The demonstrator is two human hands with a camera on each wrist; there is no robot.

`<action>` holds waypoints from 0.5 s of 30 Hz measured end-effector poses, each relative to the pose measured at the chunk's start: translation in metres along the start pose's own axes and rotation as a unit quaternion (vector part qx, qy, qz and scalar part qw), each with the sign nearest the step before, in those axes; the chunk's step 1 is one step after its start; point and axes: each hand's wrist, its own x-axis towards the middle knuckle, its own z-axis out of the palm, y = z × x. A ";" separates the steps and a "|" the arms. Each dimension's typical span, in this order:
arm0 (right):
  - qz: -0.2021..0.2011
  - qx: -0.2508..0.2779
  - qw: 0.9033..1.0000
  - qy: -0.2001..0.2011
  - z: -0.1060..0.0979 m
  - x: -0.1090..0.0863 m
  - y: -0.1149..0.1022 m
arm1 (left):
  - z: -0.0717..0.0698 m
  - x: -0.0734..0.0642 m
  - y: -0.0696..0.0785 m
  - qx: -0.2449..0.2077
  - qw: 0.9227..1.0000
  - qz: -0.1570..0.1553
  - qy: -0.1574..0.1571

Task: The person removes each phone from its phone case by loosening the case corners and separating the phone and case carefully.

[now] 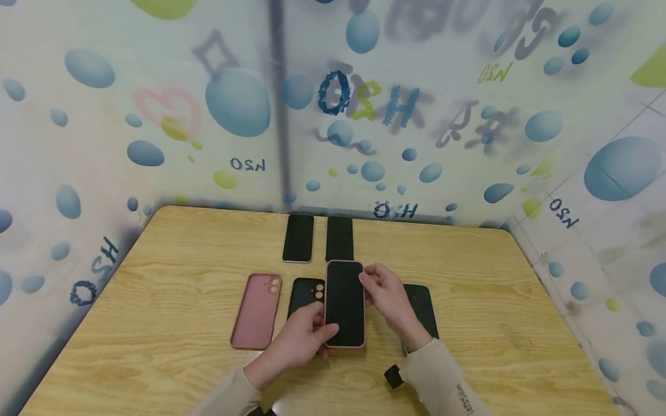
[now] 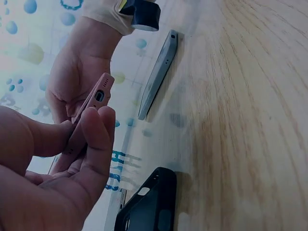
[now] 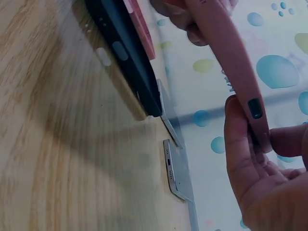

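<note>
A smartphone in a pink case [image 1: 345,303] is held upright above the table, its dark screen facing the head camera. My left hand [image 1: 304,335] grips its lower left corner, thumb on the front. The right hand [image 1: 387,294] pinches the upper right edge between thumb and fingers. Seen from the right wrist, the pink case [image 3: 231,57] has a side button cutout; its charging port end shows in the left wrist view. Just behind my left hand lies a black phone case [image 1: 303,297], partly covered. Farther left is another pink case [image 1: 256,312], inner side up.
Two dark-screened phones, one on the left [image 1: 299,238] and one on the right [image 1: 340,237], lie at the table's back edge. Another phone [image 1: 424,306] lies partly behind my right forearm. The wooden table [image 1: 489,323] meets a patterned wall covering [image 1: 333,156].
</note>
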 end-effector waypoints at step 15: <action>-0.052 -0.094 0.993 0.051 0.005 0.000 0.008 | 0.005 -0.004 0.002 0.053 0.998 0.030 0.023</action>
